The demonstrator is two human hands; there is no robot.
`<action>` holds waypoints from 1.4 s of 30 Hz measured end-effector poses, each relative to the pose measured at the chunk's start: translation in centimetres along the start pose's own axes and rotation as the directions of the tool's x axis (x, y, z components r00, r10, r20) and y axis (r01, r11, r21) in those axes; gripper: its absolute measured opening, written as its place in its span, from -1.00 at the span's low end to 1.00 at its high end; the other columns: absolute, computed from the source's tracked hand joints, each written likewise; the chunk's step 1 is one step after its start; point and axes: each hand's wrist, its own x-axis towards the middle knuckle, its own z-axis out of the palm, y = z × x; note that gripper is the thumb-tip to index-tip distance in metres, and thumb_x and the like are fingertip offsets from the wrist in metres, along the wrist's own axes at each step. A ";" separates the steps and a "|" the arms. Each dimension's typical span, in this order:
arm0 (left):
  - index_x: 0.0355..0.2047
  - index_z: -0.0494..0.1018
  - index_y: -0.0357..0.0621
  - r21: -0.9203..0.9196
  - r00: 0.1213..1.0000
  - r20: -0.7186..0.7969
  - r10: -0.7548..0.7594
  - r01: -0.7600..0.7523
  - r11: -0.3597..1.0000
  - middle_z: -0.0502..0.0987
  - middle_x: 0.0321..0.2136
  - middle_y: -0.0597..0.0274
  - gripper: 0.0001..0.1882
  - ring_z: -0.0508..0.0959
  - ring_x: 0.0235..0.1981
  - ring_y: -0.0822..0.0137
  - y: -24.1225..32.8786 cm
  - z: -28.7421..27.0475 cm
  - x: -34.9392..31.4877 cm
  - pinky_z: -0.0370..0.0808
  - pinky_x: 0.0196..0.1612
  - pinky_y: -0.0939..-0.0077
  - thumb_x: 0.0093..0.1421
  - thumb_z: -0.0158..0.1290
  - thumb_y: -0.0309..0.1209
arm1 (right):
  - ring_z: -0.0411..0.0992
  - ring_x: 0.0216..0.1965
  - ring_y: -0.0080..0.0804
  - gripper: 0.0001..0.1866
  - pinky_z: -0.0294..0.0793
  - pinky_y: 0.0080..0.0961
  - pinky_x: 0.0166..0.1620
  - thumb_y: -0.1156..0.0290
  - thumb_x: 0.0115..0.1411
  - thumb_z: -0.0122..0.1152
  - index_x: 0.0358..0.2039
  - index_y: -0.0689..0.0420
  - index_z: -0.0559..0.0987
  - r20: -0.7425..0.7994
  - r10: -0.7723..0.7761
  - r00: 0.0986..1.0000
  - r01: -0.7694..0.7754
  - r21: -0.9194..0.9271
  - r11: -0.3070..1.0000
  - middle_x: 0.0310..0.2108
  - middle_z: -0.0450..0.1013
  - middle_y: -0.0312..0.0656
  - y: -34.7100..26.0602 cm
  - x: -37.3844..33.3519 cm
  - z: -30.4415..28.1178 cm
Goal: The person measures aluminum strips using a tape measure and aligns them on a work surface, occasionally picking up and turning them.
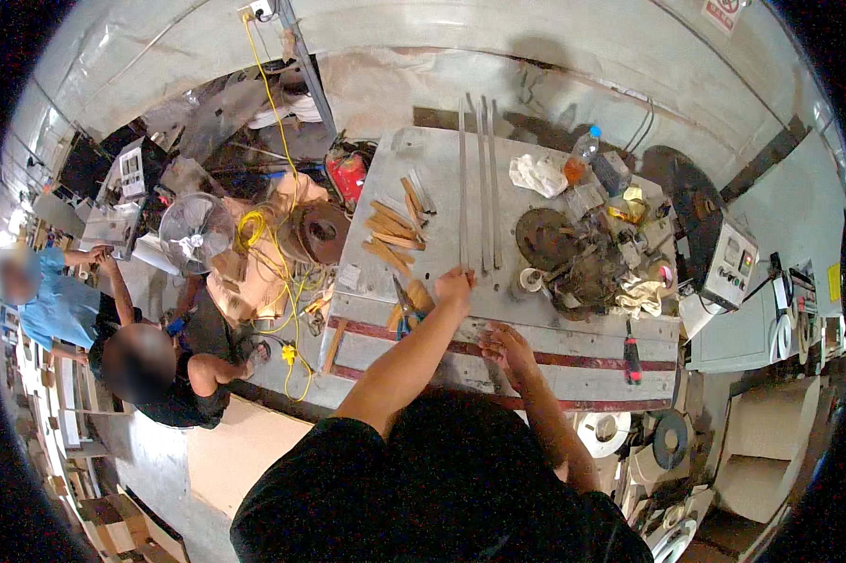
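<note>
Three long, thin metal strips lie lengthwise on the grey table [421,152]. My left hand [454,286] is closed at the near end of the leftmost metal strip [462,188], its fingertips pressed together there. Beside it run the other two, a middle strip [483,206] and a right strip [493,197]. Closer to my body, my right hand [509,355] hovers over the dark red stripe [573,358] along the table's front, fingers loosely bent and apart, with nothing visible in them. Scissors with blue handles [404,319] lie left of my left forearm.
Wooden pieces [392,225] lie on the table's left. At right are a greasy machine part [582,272], a bottle [582,155], a white cloth [538,174] and a red-black screwdriver [632,357]. A fan [196,233], yellow cable [250,230] and two people [146,375] are left.
</note>
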 end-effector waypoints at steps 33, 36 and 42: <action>-0.44 0.39 -0.17 0.334 0.921 0.374 -0.107 -0.026 0.942 0.47 -0.45 0.27 -0.83 0.47 -0.44 0.41 2.6 -4.0 -11.7 0.35 -0.38 0.54 0.20 -0.08 -0.35 | 0.44 -0.25 -0.39 -0.62 0.43 -0.44 -0.16 0.26 0.24 0.04 0.00 0.19 0.42 -0.015 0.013 1.000 -0.013 0.015 1.000 -0.20 0.47 -0.19 1.9 0.3 -2.1; -0.44 0.37 -0.22 0.335 0.941 0.338 0.016 -0.136 0.932 0.46 -0.49 0.27 -0.78 0.43 -0.47 0.39 5.0 -5.6 -18.1 0.33 -0.40 0.53 0.25 -0.14 -0.34 | 0.46 -0.27 -0.41 -0.64 0.44 -0.47 -0.17 0.22 0.25 0.05 -0.05 0.19 0.46 0.060 -0.286 0.956 0.282 -0.449 0.848 -0.22 0.48 -0.20 2.2 -2.4 -4.9; -0.56 0.33 -0.21 0.434 0.947 0.321 0.024 -0.170 0.885 0.38 -0.62 0.26 -0.72 0.34 -0.56 0.41 5.4 -20.9 -21.0 0.30 -0.43 0.55 0.27 -0.18 -0.38 | 0.45 -0.30 -0.49 -0.71 0.44 -0.57 -0.25 0.26 0.25 0.07 -0.14 0.18 0.49 -0.377 0.094 0.922 -0.188 -0.220 0.957 -0.30 0.49 -0.22 4.2 -13.9 -8.1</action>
